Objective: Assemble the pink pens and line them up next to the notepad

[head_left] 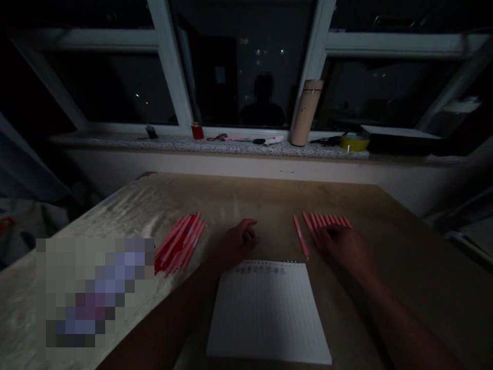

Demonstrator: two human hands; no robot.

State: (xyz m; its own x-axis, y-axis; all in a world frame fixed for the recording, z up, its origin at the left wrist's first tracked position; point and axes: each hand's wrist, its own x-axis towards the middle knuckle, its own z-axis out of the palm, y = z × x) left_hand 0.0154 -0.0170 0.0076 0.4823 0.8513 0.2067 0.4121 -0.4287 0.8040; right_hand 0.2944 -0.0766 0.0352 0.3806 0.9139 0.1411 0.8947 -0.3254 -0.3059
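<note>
My left hand rests just above the top edge of a spiral notepad, its index finger stretched out, the others loosely curled around nothing. My right hand is over a row of pink pens lying side by side. Its fingertips close on the lower part of a pen at the row's left side, partly hidden by the hand. One more pink pen lies slightly apart, left of the row. A loose heap of pink pens with red wrapping lies left of my left hand.
A blurred-out item lies on the table's left side. Along the windowsill stand a tan cylinder, a small red jar, yellow tape and a dark box. The room is dim.
</note>
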